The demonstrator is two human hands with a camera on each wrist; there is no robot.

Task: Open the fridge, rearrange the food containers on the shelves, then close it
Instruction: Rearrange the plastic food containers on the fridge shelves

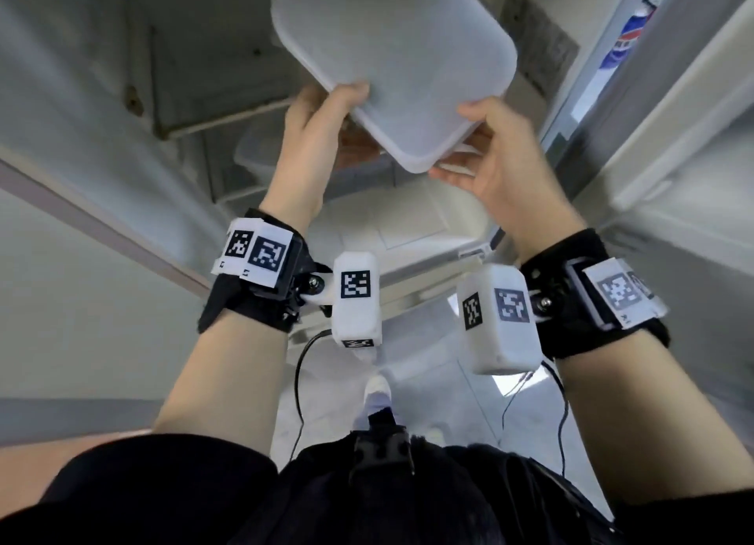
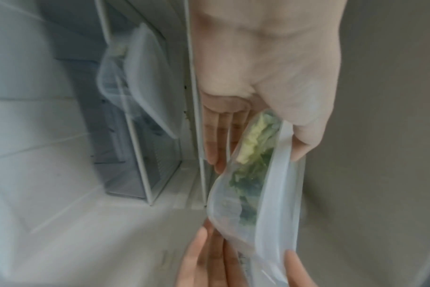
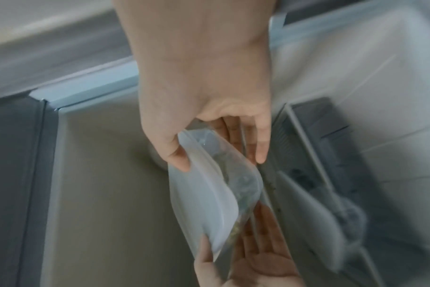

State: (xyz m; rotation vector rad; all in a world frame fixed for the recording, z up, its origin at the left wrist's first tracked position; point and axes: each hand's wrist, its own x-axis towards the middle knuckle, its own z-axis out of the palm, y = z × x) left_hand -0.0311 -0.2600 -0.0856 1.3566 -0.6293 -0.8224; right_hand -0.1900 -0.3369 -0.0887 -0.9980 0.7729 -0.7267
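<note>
Left hand: the left hand (image 1: 316, 136) pinches the near-left edge of the lidded food container (image 1: 400, 67), thumb on the lid, fingers (image 2: 217, 136) lying straight and close together under the base.
Right hand: the right hand (image 1: 495, 165) pinches the near-right edge the same way, thumb on the lid rim, fingers (image 3: 248, 139) flat beneath.
Container position: held in the air in front of the open fridge, between the two hands and beyond the wrists, touching no shelf.
Contents: pale and dark green leaves (image 2: 252, 155) show through the clear wall.
Key relation: the container's long axis runs away from the fingers, up and into the fridge; both hands sit at its near end, about equally close, so I judge a push forward would carry it in far end first.
Shelf edge: a white shelf rail (image 1: 228, 124) lies lower left, apart from the container.
Farther in: a second clear container (image 2: 135, 81) rests on a shelf deeper inside.
Door: a bottle (image 1: 630, 34) stands in the door rack at right.
</note>
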